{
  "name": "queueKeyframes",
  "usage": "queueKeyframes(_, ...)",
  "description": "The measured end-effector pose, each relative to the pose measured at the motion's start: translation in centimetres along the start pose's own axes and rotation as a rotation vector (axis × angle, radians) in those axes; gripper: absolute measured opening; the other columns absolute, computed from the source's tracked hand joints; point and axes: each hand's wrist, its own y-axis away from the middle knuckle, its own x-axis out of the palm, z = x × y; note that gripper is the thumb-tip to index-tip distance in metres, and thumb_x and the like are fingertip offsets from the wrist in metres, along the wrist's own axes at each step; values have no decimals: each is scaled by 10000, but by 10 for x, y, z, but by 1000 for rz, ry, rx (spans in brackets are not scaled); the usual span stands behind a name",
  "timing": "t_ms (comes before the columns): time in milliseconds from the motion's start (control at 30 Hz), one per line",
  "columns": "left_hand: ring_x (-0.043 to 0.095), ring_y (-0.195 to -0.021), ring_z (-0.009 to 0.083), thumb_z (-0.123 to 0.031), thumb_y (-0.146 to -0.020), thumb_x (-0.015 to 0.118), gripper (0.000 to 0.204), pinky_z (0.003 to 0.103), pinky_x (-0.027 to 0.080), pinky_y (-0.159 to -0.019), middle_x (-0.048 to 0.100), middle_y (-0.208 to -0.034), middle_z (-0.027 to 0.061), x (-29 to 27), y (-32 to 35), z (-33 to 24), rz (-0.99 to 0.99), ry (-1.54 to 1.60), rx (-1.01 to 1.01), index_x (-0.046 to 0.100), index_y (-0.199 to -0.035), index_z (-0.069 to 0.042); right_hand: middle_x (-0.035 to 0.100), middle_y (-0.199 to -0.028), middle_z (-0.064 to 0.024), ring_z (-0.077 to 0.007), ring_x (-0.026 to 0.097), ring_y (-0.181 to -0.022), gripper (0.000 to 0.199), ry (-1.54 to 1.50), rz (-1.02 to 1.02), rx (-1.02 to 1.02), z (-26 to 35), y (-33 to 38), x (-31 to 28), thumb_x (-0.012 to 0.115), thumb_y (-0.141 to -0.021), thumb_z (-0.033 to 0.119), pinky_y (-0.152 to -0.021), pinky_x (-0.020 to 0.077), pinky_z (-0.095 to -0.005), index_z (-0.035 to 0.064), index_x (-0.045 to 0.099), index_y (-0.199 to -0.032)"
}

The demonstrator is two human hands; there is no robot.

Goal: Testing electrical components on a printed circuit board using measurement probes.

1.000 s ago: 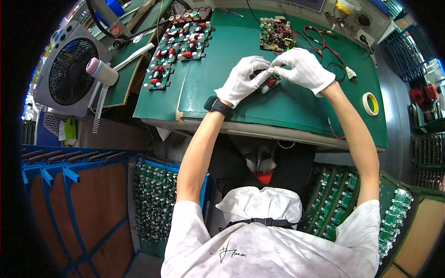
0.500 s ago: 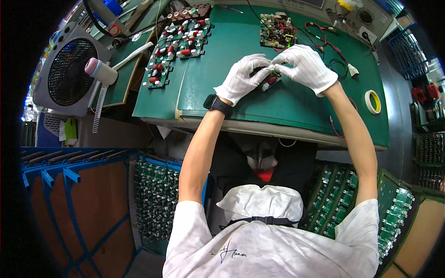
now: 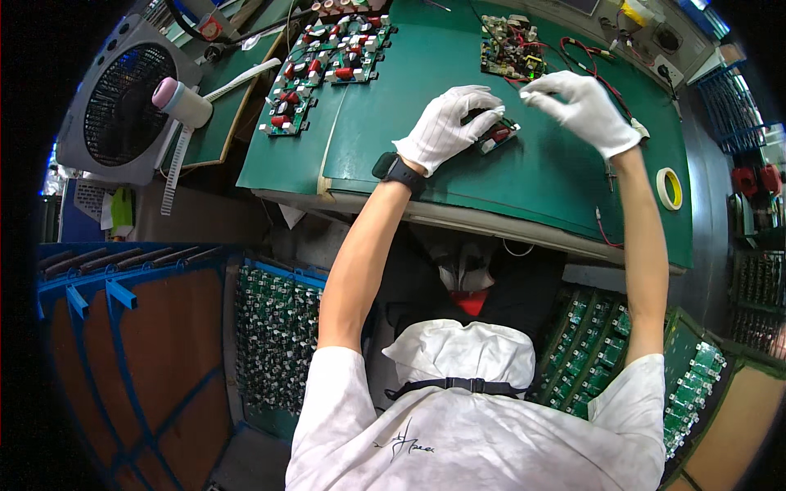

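My left hand, in a white striped glove, is closed around the left side of a small green circuit board with a red component. The board is low over the green mat, and the glove hides much of it. My right hand, gloved too, is up and to the right, apart from the board. Its thumb and fingertips come together in a pinch; whatever may be between them is too small to make out. Just behind the hands stands a larger populated board with a small green light.
Several finished-looking boards lie at the back left of the green mat. Red and black leads run at the back right, near a tape roll. A grey fan and a pink-capped bottle stand left. Board racks flank my legs.
My right hand has drawn away from the small board toward the right. My left hand stays on the board. The whole view has shifted slightly.
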Motion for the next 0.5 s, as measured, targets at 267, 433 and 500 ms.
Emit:
queueKeyframes(267,581,-1395,365,-160,-891,717,377,478,480,-1171,696,-1376,153,-11,-5,-10,202,-139,9,736,-1263,-101,757,-1178,-105,-322,695,-1153,238,395,236,-190,-10,27,-4,752,-973,276,-1020,543,-445,86,777,-1116)
queueKeyframes(433,602,-1352,385,-210,-898,773,329,485,528,-1113,657,-1448,142,-33,-32,-9,410,-391,71,773,-1224,-163,695,-1348,-129,-353,656,-1263,442,471,12,-221,5,61,2,800,-928,346,-1086,527,-477,126,716,-1302)
queueKeyframes(500,632,-1310,381,-224,-903,784,291,471,561,-1067,654,-1460,133,-36,-44,-11,530,-441,65,797,-1190,-174,677,-1372,-148,-365,649,-1271,479,430,-22,-193,13,75,2,807,-924,337,-1084,529,-479,123,692,-1337)
